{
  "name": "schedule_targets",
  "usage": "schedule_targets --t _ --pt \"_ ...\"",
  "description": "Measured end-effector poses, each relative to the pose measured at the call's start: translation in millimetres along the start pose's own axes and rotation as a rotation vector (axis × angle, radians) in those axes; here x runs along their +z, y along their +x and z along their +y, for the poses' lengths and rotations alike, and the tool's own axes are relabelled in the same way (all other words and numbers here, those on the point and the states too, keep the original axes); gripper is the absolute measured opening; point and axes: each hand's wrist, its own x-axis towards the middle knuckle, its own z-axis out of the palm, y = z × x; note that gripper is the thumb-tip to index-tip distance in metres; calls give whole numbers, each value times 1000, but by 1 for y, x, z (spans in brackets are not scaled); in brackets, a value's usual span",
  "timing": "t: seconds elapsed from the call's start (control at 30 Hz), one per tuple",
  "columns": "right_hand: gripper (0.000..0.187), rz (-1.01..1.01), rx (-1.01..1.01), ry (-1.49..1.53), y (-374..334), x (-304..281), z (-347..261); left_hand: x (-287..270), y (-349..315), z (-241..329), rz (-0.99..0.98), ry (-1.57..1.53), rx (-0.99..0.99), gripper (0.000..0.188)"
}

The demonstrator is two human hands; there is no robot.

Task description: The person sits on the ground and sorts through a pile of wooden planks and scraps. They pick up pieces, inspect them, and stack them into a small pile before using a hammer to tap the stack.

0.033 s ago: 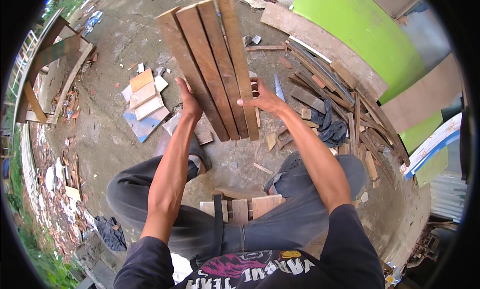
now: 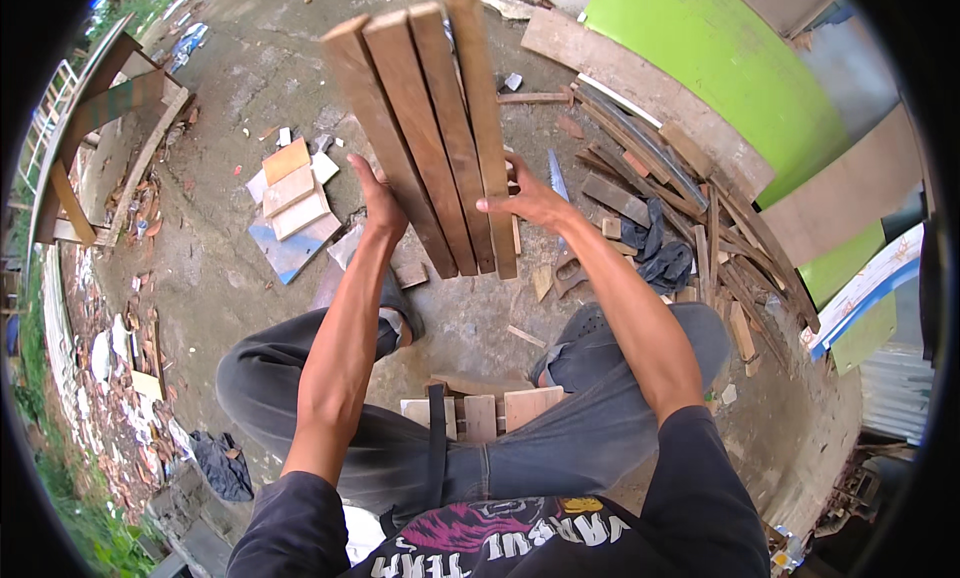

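Your left hand (image 2: 383, 206) and right hand (image 2: 530, 200) together hold four long, brown wooden planks (image 2: 418, 128), already gathered side by side, the rightmost plank (image 2: 481, 108) not yet closed up at its top.

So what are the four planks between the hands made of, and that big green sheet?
The planks look like bare wood: brown, with streaky grain and darker patches. The green sheet has a bright, smooth-looking face with some scuffs; it might be plastic or painted board, I can't tell which.

Grey concrete ground (image 2: 225, 108) beneath scrap timber (image 2: 615, 198), a handsaw (image 2: 557, 175), a blue-white panel (image 2: 286, 261)
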Motion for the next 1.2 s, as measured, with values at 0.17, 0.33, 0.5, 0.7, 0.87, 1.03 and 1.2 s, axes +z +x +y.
schedule_targets --t 0.17,0.33,0.5,0.7,0.87,1.03,1.2 --pt "101 40 -14 10 -17 30 55 -14 -23 -40 96 89 49 88" --pt "70 69 -395 -127 -37 58 153 -57 -47 -132 52 502 1 53" --pt "67 -40 -33 -78 -37 64 145 -62 -42 -128 180 166 30 60" --pt "92 157 -174 220 -32 43 105 5 -33 -44 -102 115 242 74" --pt "102 160 -192 268 -28 24 47 50 -43 51 -285 783 452 77" --pt "101 261 -317 103 -39 11 -16 55 -41 96 -454 1248 447 83" --pt "98 283 -596 55 -46 -2 -62 80 -51 109 -464 1701 453 92"
